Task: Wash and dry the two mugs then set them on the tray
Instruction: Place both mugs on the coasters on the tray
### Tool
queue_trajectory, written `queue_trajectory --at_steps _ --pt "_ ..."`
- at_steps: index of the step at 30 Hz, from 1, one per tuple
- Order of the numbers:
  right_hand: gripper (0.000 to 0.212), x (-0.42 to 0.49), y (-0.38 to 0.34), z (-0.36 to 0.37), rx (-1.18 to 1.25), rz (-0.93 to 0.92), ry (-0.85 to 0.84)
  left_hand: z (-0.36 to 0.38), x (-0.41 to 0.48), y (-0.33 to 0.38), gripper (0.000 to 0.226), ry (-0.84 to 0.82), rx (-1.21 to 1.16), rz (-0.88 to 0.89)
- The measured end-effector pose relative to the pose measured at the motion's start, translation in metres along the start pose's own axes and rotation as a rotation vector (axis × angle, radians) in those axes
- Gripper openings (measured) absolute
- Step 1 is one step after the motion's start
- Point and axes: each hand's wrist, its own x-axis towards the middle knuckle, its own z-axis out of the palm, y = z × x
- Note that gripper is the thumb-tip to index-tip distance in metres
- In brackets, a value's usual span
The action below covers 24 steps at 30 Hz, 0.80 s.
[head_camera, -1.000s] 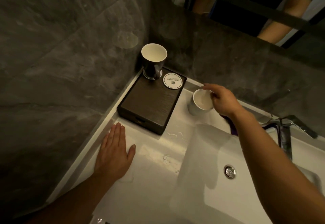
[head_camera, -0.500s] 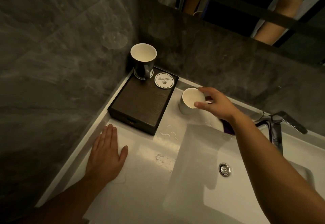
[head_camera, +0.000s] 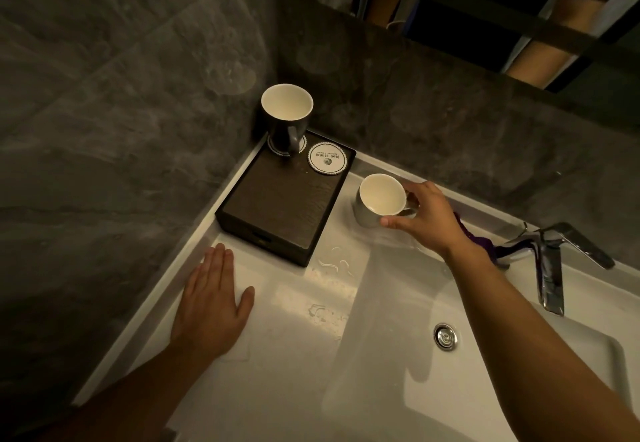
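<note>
right hand pinching mug at rim and handle, apparently | glazed ceramic: rigid, breakable, slippery wet | left hand spread flat on counter

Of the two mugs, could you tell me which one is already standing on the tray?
The dark mug in the far corner stands on a coaster on the tray. The pale mug sits off it on the counter, in the right hand.
</note>
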Motion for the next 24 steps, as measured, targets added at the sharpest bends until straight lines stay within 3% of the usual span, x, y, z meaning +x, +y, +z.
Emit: queue_trajectory --at_steps 5,14,24 --pt "0.058 -0.008 0.009 0.004 0.050 -0.060 0.051 0.000 0.000 0.000 0.086 -0.002 0.002 0.000" --pt "0.022 -0.024 0.006 0.015 0.176 0.041 0.124 0.000 -0.001 0.000 0.086 -0.003 0.007 -0.007" --pt "0.021 -0.024 -0.006 0.021 0.312 0.228 0.044 0.001 0.000 0.000 0.086 0.003 -0.005 -0.004"
